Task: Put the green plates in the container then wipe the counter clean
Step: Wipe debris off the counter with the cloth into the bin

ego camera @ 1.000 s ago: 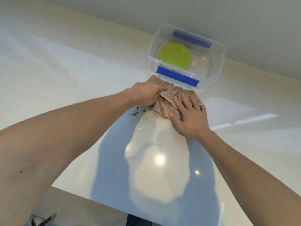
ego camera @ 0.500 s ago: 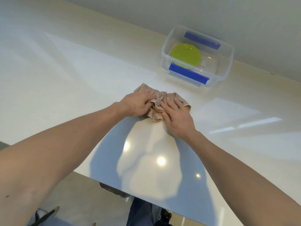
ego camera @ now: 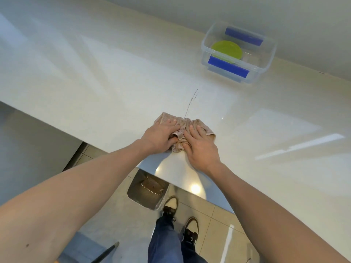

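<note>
Tiled floor (ego camera: 214, 215), grey wall (ego camera: 284, 19)

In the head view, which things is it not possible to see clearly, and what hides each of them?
- Green plates: how many are stacked cannot be counted; the container front wall and its blue clip cover their near edge.
- Cloth: its middle is under the left hand and right hand.
- Dirt gathered under the cloth: hidden by it.
- Bin below the counter: partly covered by the counter edge.

You'll find nothing to read here: no lettering, label, brand or number shows on the container (ego camera: 266, 59), its blue clips (ego camera: 228, 69), the plates (ego camera: 227, 49), the cloth (ego camera: 182, 128) or the counter (ego camera: 95, 73).
</note>
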